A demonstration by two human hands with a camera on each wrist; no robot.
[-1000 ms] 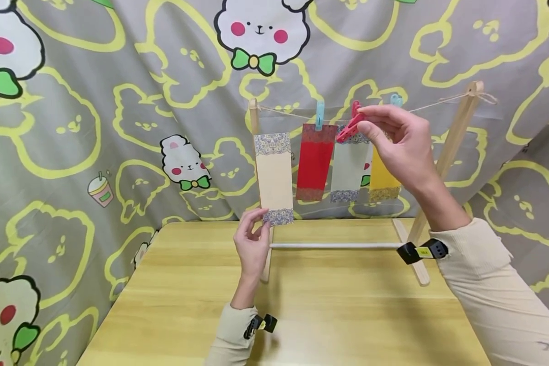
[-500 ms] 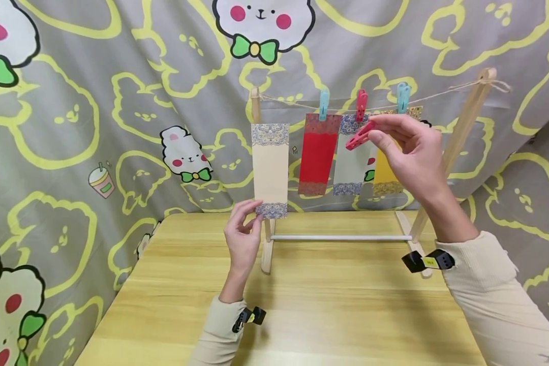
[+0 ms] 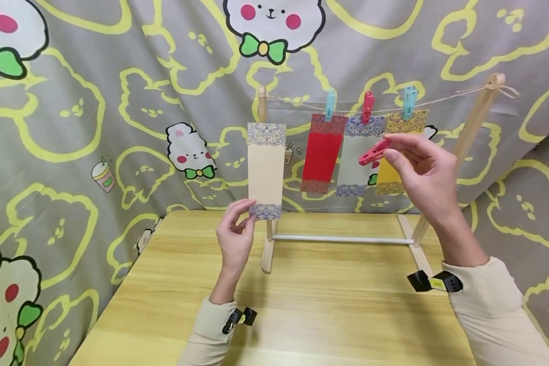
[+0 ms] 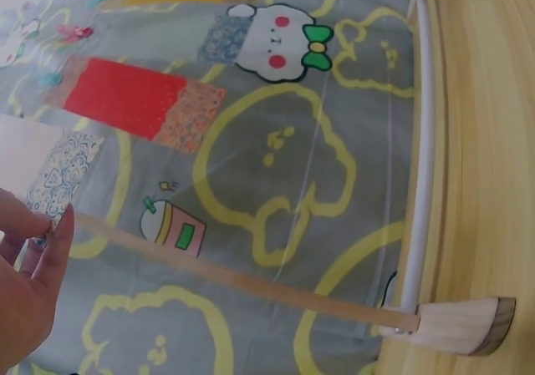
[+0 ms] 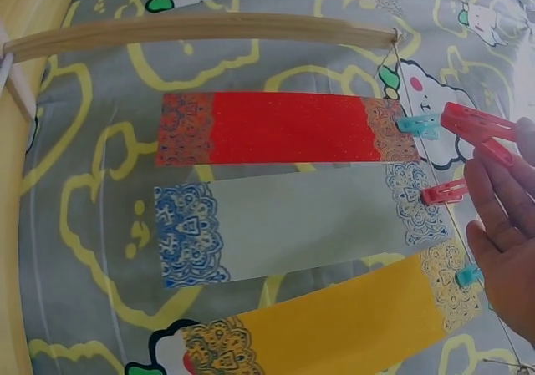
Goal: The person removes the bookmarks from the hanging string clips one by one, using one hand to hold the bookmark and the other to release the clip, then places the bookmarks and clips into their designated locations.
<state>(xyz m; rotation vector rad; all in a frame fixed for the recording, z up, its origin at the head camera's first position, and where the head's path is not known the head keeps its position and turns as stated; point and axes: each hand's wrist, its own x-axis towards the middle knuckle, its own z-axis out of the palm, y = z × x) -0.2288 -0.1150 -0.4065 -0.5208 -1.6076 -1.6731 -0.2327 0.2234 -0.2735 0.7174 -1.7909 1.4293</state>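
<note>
Between thumb and fingers, my left hand [image 3: 235, 236] pinches the lower left corner of a cream paper card [image 3: 265, 170] with blue lace-patterned ends. The card stands upright in front of the rack's left post. My right hand [image 3: 427, 175] pinches a pink clothespin [image 3: 373, 153] in front of the hanging cards. On the string [image 3: 457, 95] hang a red card [image 3: 322, 155] under a blue clothespin [image 3: 330, 105], a pale grey-green card [image 5: 301, 220] under another pink clothespin [image 3: 368, 107], and a yellow card [image 5: 334, 312] under a second blue clothespin [image 3: 409, 102].
The wooden rack has a left post [image 3: 263, 104], a right post [image 3: 478, 119] and a white crossbar [image 3: 343, 239] low down. It stands on a wood-grain table [image 3: 329, 305]. A grey patterned curtain [image 3: 82, 122] hangs close behind and at the sides.
My right hand has drawn the pink clothespin down and away from the string, uncovering the hung clothespins. My left hand has shifted slightly left with the cream card.
</note>
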